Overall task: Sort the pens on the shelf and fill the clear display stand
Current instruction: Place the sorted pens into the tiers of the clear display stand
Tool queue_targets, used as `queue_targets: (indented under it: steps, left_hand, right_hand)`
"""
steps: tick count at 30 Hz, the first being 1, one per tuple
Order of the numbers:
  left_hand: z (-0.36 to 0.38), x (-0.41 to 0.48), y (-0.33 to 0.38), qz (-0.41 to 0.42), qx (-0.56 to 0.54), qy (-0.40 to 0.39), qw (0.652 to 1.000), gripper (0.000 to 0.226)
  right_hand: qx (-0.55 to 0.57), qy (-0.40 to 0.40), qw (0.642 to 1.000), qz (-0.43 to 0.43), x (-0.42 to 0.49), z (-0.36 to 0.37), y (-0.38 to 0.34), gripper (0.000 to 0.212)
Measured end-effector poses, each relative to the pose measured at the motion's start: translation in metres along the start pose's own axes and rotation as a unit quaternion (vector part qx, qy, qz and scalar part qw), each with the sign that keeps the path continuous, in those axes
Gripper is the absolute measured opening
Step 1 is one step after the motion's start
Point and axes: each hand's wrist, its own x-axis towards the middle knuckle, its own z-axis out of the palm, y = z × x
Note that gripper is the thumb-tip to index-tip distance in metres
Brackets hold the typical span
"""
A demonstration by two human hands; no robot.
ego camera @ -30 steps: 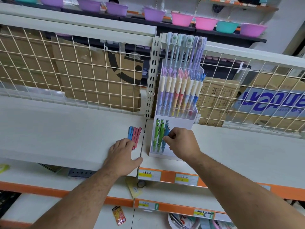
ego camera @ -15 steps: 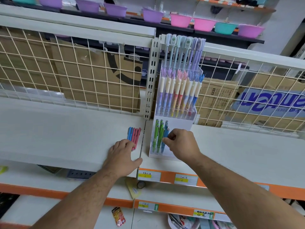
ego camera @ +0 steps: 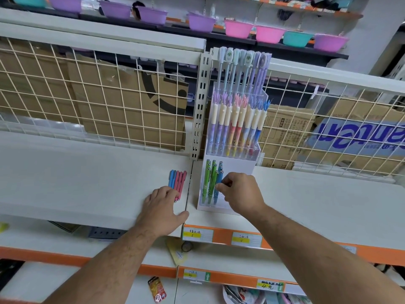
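Head view shows the right hand [ego camera: 240, 194] at frame centre pinching a slim blue plastic pen [ego camera: 219, 180] in the front tier of the tall clear acrylic display stand [ego camera: 232, 166]. The left hand [ego camera: 162, 206] lies flat and released on the white laminate shelf [ego camera: 87, 183], fingertips touching a loose row of blue and pink pens [ego camera: 178, 182] just left of the stand. These pens look light, stiff and smooth, best pinched mid-barrel; behind, a cream wire grid [ego camera: 109, 102] fronts brown cardboard boxes [ego camera: 131, 119], with pastel plastic bowls [ego camera: 237, 28] along the top.
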Motion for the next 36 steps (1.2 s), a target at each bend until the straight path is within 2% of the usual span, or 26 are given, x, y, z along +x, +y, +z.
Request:
queue_targets:
  steps: [15, 23, 26, 30, 36]
  left_hand:
    - [-0.001, 0.000, 0.002, -0.003, -0.008, -0.003, 1.000, 0.056]
    - [-0.006, -0.002, 0.005, 0.002, -0.027, 0.002, 1.000, 0.054]
    - [-0.010, 0.003, 0.005, -0.035, -0.085, 0.017, 0.996, 0.053]
    - [-0.020, 0.013, -0.002, -0.108, -0.146, 0.033, 0.983, 0.046]
    - [-0.033, 0.030, -0.015, -0.157, -0.132, 0.006, 0.979, 0.043]
  right_hand:
    - [-0.010, 0.001, 1.000, 0.014, -0.007, 0.001, 0.005, 0.018]
    - [-0.046, 0.005, 0.998, -0.034, -0.034, 0.012, 0.000, 0.028]
    - [-0.053, -0.016, 0.994, -0.092, -0.046, 0.026, -0.010, 0.032]
    - [-0.075, -0.046, 0.983, -0.161, -0.053, 0.051, -0.030, 0.028]
    - [-0.088, -0.058, 0.984, -0.143, -0.038, 0.082, -0.060, 0.032]
